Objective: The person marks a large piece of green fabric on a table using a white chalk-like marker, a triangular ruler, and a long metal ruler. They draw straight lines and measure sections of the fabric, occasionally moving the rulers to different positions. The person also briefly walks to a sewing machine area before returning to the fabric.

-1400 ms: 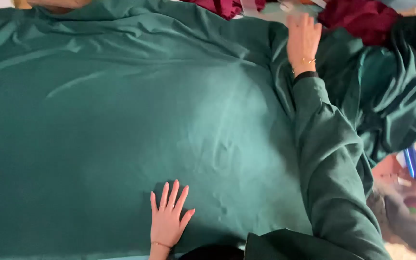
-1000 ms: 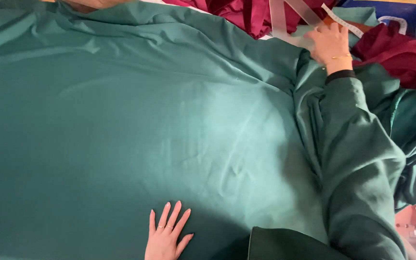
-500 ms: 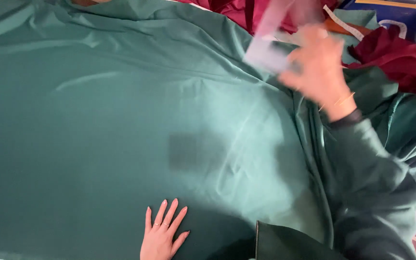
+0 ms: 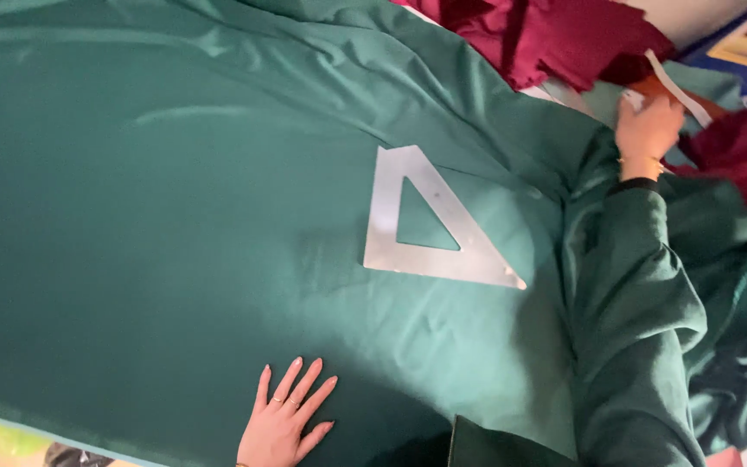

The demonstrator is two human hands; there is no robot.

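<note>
Left hand [image 4: 285, 424] flat on the green cloth [image 4: 175, 216], fingers spread and straight, grip apart, pressing the cloth near its lower edge; right hand [image 4: 646, 130] at the far upper right, sleeve in the same green, fingers curled among the dark red cloth [image 4: 564, 35] and a white strip [image 4: 676, 89]; whether that grip is clamped on anything cannot be told. Clear triangle ruler [image 4: 430, 225] lies flat on the green cloth, between the two hands and apart from both, its long edge running down to the right, its open middle showing cloth beneath. The ruler looks thin, stiff and light, probably smooth plastic and likely to slide on the fabric; best taken by an outer edge or through the open middle. The green cloth looks soft and limp, creasing easily; it covers the desk entirely, folds gathering toward the right.
</note>
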